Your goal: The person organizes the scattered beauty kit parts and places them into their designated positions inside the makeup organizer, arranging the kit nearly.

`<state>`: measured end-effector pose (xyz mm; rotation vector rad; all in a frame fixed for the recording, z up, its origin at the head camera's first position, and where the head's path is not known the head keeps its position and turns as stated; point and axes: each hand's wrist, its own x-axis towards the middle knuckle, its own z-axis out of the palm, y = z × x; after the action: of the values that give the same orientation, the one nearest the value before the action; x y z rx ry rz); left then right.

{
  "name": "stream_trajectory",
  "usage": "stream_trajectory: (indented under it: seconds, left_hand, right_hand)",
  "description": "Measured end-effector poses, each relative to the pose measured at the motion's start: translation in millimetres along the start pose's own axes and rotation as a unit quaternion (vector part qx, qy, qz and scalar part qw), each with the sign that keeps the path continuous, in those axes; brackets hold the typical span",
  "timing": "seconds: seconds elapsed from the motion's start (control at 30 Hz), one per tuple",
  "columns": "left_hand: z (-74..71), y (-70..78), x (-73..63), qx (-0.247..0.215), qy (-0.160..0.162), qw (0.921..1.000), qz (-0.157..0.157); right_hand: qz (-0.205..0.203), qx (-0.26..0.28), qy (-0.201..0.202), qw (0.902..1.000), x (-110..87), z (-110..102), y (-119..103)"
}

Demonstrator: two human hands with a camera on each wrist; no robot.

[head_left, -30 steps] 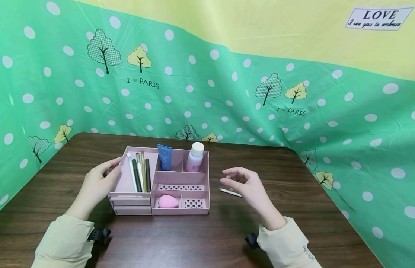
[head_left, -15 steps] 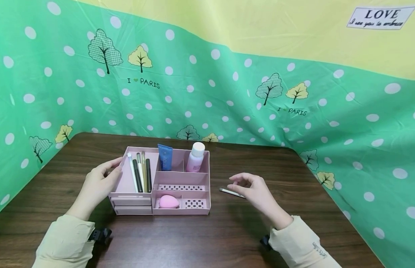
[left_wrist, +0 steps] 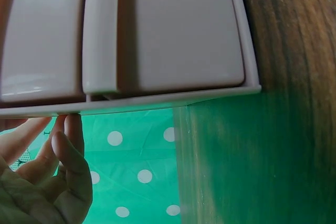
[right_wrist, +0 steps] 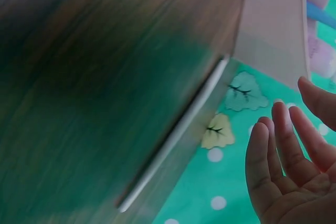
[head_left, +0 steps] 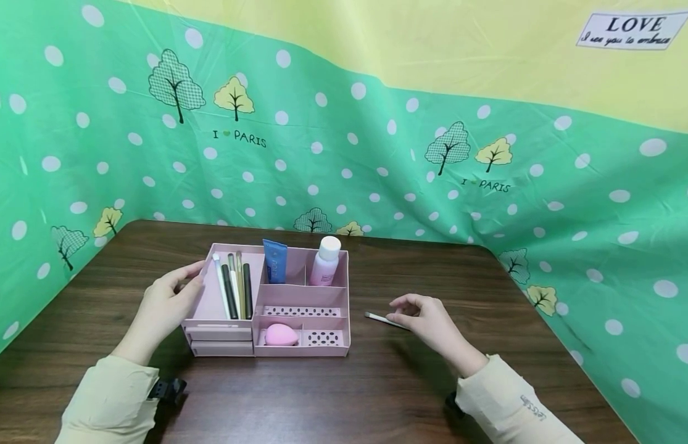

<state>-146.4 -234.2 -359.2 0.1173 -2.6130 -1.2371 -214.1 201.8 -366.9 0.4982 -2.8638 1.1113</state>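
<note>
A pink desktop organizer [head_left: 221,333] stands left of centre on the table. My left hand [head_left: 168,302] rests its fingertips against the organizer's left side wall; in the left wrist view the fingers [left_wrist: 73,135] touch that wall from outside. To the right of the organizer lies a slim white makeup brush [head_left: 381,319] with a darker tip. Just above its near end, my right hand [head_left: 432,327] hovers with fingers lightly bent. The right wrist view has the brush [right_wrist: 173,137] on the tabletop, apart from the spread fingers [right_wrist: 289,145].
Several brushes and pencils [head_left: 232,290] lie in the organizer's upper left tray. A blue tube [head_left: 275,262] and a white-capped pink bottle [head_left: 324,262] stand in the back compartments. A pink makeup sponge [head_left: 281,335] sits in front. A green and yellow curtain [head_left: 344,160] hangs behind the table.
My right hand has moved right and slightly down, away from the organizer and along the brush towards its near end. The left hand keeps its place on the organizer.
</note>
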Motion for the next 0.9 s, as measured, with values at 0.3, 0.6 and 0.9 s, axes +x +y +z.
stream_trajectory:
  seconds: [0.3, 0.6, 0.9]
  left_hand:
    - [0.4, -0.8, 0.5, 0.001, 0.006, 1.0, 0.006]
    - [0.4, -2.0, 0.3, 0.004, 0.007, 1.0, 0.003]
    - [0.9, -2.7, 0.8, 0.005, 0.008, 0.9999, 0.005]
  right_hand:
    - [0.014, -0.03, -0.039, 0.9987, 5.4, 1, 16]
    - [0.03, -0.055, -0.08, 0.9948, 12.8, 3, 24]
    - [0.03, -0.105, -0.089, 0.9901, 16.7, 7, 28]
